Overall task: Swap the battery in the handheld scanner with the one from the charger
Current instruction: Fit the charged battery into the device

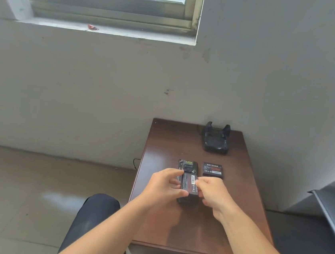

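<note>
Both hands meet over the scanner [187,172], which lies face down on the tabletop [166,143] with its back open. The left hand [163,186] curls around the scanner's left side, thumb low along the near edge and fingers reaching over the top toward the battery bay. The right hand [213,193] closes in from the right, its thumb and forefinger pinched at the right edge of the battery [189,184] that sits in the bay, label up. Whether that battery is fully seated or slightly lifted cannot be told.

Just beyond the right hand, beside the scanner's far end, a second battery [212,170] lies flat on the tabletop, label up, apart from the scanner. Farther beyond it, near the tabletop's back edge and well apart from both hands, stands the black charger [216,141], its cradle showing no battery. A thin cable [135,164] hangs off the tabletop's left edge, to the left of the left hand. A dark-clad knee [99,206] shows below the left forearm.
</note>
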Action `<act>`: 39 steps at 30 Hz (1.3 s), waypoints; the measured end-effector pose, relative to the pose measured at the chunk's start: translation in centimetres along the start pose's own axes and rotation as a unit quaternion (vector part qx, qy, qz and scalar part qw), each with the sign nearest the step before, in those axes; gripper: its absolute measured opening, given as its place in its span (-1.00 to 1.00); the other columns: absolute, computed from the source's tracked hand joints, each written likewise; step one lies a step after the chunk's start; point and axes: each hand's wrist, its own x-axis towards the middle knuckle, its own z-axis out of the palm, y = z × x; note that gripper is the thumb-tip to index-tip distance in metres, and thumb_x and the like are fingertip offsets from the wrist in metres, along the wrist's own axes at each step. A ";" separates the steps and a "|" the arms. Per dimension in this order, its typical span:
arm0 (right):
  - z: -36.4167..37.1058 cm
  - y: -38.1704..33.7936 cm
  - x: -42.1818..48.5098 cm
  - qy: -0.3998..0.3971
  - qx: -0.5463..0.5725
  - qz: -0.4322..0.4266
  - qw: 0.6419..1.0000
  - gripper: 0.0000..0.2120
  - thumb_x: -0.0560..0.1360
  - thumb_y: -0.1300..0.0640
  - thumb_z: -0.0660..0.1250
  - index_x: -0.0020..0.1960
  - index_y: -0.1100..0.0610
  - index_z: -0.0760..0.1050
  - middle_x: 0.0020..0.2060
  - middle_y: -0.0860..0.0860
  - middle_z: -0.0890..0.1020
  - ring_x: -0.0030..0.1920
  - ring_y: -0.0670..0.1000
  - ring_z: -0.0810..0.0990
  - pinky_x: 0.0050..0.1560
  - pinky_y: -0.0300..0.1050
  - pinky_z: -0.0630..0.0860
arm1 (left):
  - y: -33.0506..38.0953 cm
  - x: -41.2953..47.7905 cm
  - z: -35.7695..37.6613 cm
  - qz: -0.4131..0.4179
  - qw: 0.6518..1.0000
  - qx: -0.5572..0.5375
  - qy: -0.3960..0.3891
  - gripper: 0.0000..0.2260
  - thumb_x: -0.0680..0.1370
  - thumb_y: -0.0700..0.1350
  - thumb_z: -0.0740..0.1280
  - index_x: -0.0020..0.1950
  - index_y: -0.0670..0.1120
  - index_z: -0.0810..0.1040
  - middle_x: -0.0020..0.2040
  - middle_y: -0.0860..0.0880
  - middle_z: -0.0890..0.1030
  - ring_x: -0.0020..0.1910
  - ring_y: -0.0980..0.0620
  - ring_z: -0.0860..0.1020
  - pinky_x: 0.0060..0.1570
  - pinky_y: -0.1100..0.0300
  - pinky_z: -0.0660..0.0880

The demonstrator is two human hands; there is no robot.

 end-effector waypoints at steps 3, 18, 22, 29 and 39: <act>0.3 0.6 0.0 0.017 -0.032 -0.015 0.999 -0.75 0.57 0.11 0.33 0.23 0.05 0.60 0.03 -0.01 0.67 -0.07 -0.01 0.59 0.01 -0.07 0.57 | -0.2 -0.6 0.3 -0.017 1.000 0.005 -0.008 -0.51 0.39 -0.12 0.58 0.30 -0.01 0.61 0.16 0.19 0.56 -0.03 0.21 0.61 -0.02 0.52 0.46; -1.1 2.3 -1.2 -0.082 -0.138 -0.133 0.978 -0.61 0.44 0.01 0.44 -0.03 -0.54 0.55 -0.05 0.08 0.77 0.04 0.19 0.70 0.21 0.16 0.58 | -0.1 -0.6 1.0 0.005 0.999 0.045 -0.013 -0.76 0.48 -0.10 0.48 0.13 -0.12 0.69 0.06 0.08 0.72 -0.07 0.31 0.64 0.11 0.32 0.53; -1.1 2.4 -0.6 -0.055 -0.176 -0.138 0.973 -0.86 0.49 -0.02 0.45 -0.09 -0.29 0.62 -0.19 0.09 0.72 -0.16 0.11 0.64 0.11 0.07 0.59 | -0.6 0.0 1.2 -0.002 0.997 0.078 -0.011 -0.68 0.45 0.06 0.44 0.03 -0.16 0.68 -0.17 -0.02 0.59 -0.23 0.03 0.53 0.19 0.03 0.54; -1.0 2.6 0.1 -0.025 -0.236 -0.157 0.959 -0.65 0.50 -0.07 0.45 0.28 -0.11 0.61 -0.07 -0.05 0.63 -0.10 -0.09 0.53 0.09 -0.07 0.50 | -1.3 0.4 1.3 0.006 0.997 0.072 -0.004 -0.73 0.44 0.02 0.45 -0.04 -0.18 0.68 -0.20 0.00 0.59 -0.25 0.09 0.45 0.21 0.05 0.54; -0.5 2.9 1.5 0.004 -0.242 -0.157 0.957 -0.45 0.50 -0.08 0.47 0.46 -0.03 0.50 0.21 -0.04 0.51 0.10 -0.06 0.56 0.16 -0.20 0.44 | -1.3 1.0 2.0 0.044 0.991 0.118 0.038 -0.80 0.49 -0.08 0.47 0.01 -0.18 0.69 0.06 -0.19 0.69 -0.07 -0.20 0.65 0.07 -0.04 0.56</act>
